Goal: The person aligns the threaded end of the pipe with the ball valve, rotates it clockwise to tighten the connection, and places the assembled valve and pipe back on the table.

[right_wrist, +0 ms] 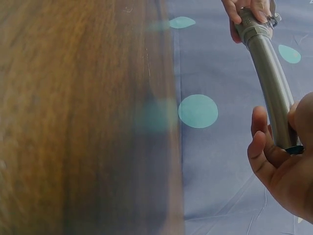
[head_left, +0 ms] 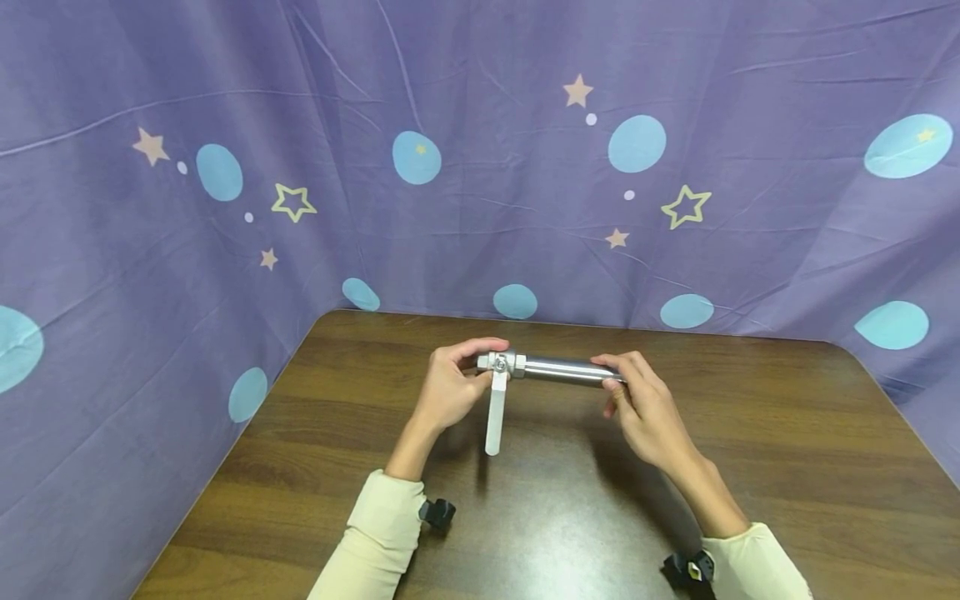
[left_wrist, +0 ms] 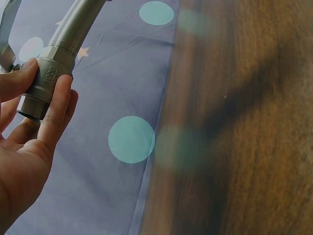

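Above the table, both hands hold a metal ball valve joined to a straight steel pipe. My left hand (head_left: 452, 387) grips the ball valve (left_wrist: 48, 73) between thumb and fingers at its body. The valve's flat lever handle (head_left: 496, 417) hangs toward me, past the left thumb. From the valve the shiny pipe (head_left: 562, 370) runs off to the right. At its far end my right hand (head_left: 647, 408) pinches it with thumb and fingers; the right wrist view shows the pipe's end (right_wrist: 293, 149) by the palm. In that view the left hand (right_wrist: 249, 14) appears at the valve.
A brown wood-grain table (head_left: 337, 392) lies beneath the hands. A purple curtain (head_left: 480, 233) with blue dots and stars borders its back and left side. Each wrist carries a black device (head_left: 438, 514) on a pale sleeve (head_left: 378, 521).
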`<action>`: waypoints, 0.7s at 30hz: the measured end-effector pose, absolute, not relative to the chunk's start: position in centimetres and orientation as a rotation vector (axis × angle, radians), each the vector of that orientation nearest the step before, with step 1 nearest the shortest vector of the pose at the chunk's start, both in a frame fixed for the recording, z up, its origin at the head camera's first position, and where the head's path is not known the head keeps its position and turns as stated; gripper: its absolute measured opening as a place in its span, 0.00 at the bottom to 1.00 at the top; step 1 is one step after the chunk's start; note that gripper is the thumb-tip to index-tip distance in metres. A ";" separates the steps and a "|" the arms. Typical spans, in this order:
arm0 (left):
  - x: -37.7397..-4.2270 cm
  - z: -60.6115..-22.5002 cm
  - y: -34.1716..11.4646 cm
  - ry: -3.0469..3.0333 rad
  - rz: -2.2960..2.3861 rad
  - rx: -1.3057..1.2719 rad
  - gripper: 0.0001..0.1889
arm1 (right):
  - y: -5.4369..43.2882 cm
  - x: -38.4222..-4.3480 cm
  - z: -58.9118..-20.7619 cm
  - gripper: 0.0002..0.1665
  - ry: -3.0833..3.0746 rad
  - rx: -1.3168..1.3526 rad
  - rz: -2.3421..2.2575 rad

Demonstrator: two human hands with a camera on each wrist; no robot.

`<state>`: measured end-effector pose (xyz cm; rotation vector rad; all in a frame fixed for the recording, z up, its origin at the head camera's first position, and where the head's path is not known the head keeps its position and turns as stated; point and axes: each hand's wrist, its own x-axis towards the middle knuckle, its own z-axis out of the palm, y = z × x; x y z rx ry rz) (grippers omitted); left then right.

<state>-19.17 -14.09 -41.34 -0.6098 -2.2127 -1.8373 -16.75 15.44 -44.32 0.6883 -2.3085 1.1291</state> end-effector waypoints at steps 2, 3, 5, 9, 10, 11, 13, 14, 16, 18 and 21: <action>-19.1 -41.3 -14.1 -2.213 -1.840 -0.608 0.24 | 15.5 -16.7 -44.3 0.20 -2.314 0.686 1.125; -19.1 -41.3 -14.1 -2.213 -1.842 -0.605 0.24 | 15.5 -16.7 -44.3 0.19 -2.316 0.685 1.124; -19.2 -41.3 -14.1 -2.210 -1.847 -0.607 0.24 | 15.5 -16.7 -44.3 0.19 -2.320 0.686 1.129; -19.2 -41.4 -14.2 -2.195 -1.851 -0.616 0.24 | 15.4 -16.7 -44.3 0.20 -2.321 0.697 1.168; -19.2 -41.4 -14.2 -2.194 -1.848 -0.615 0.24 | 15.4 -16.7 -44.3 0.21 -2.324 0.697 1.163; -19.2 -41.4 -14.2 -2.192 -1.846 -0.612 0.24 | 15.4 -16.7 -44.3 0.23 -2.326 0.697 1.158; -19.2 -41.4 -14.2 -2.193 -1.838 -0.602 0.24 | 15.3 -16.7 -44.3 0.28 -2.328 0.697 1.148; -19.2 -41.4 -14.3 -2.194 -1.834 -0.598 0.24 | 15.2 -16.7 -44.4 0.30 -2.328 0.697 1.141; -19.3 -41.4 -14.3 -2.194 -1.829 -0.592 0.23 | 15.2 -16.7 -44.4 0.33 -2.314 0.699 1.127; -19.3 -41.4 -14.3 -2.192 -1.830 -0.593 0.23 | 15.2 -16.8 -44.5 0.33 -2.289 0.711 1.135; -19.4 -41.4 -14.3 -2.189 -1.841 -0.596 0.23 | 15.1 -16.9 -44.5 0.30 -2.248 0.736 1.146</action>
